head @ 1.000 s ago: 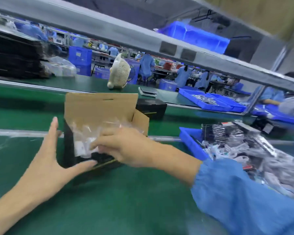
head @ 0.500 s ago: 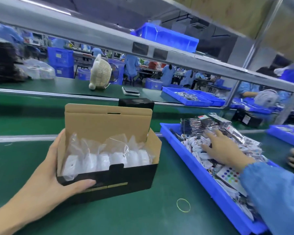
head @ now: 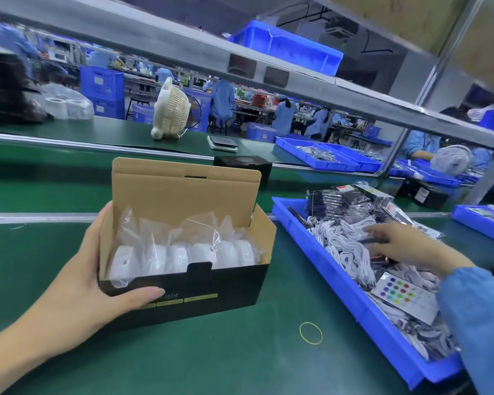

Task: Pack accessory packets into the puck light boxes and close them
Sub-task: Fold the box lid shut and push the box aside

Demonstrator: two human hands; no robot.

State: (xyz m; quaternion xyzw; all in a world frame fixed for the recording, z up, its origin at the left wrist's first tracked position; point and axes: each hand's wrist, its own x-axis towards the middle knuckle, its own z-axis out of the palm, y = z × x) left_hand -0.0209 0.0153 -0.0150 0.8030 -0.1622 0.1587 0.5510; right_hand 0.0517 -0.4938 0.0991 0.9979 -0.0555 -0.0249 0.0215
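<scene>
- Black cardboard puck light box with brown inner lid (head: 183,283): on the green counter (head: 211,366), lid flap upright and open; a row of white puck lights in clear plastic bags (head: 183,252) stands inside. No accessory packet is visible in it.
- Left hand (head: 89,280): fingers wrapped round the box's left end, thumb across the black front wall, steadying it.
- Right hand (head: 405,246): fingers extended and relaxed, resting on the heap in the blue plastic tray (head: 325,263); whether anything is pinched, cannot tell.
- Tray contents: coiled white cables, dark bagged accessory packets (head: 354,201), a white card with coloured dots (head: 405,295).
- Progress, judged: lights loaded; packet not yet picked; insertion and lid closing remain.
- Edges and room: tray's left wall lies just beside the box's right end, so the carry across is short. Bag tops stand above the box rim and may resist the flap. Open counter in front of the box, bare except for a yellow rubber band (head: 311,332).
- Another black box (head: 243,166) sits behind the lid, on the far belt.
</scene>
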